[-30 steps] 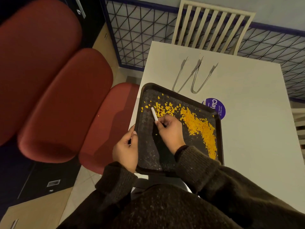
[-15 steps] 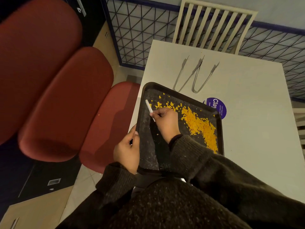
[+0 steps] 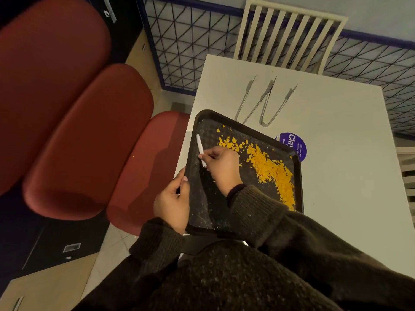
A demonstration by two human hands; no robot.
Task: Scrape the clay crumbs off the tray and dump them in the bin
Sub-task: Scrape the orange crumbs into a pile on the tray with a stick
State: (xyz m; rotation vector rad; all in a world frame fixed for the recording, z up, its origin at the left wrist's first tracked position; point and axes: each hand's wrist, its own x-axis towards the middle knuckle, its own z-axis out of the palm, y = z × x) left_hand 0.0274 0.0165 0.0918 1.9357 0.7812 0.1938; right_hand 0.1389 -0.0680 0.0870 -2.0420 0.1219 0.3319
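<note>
A black tray (image 3: 203, 217) lies at the near left corner of the white table (image 3: 336, 153). Orange clay crumbs (image 3: 271, 171) are heaped along the tray's right side, with a thinner scatter toward its far middle. My right hand (image 3: 221, 168) is over the tray's left half, shut on a thin white scraper (image 3: 200, 148) whose upper end points toward the tray's far left corner. My left hand (image 3: 173, 199) grips the tray's left rim, thumb on top. No bin is in view.
Two metal tongs (image 3: 265, 102) lie on the table beyond the tray. A purple round sticker (image 3: 294, 144) shows at the tray's far right corner. Red cushioned seats (image 3: 89, 140) stand left of the table, a slatted chair back (image 3: 289, 34) beyond it.
My right hand has moved left across the tray with the scraper, away from the crumbs and toward the left rim. The left hand keeps its hold on the rim.
</note>
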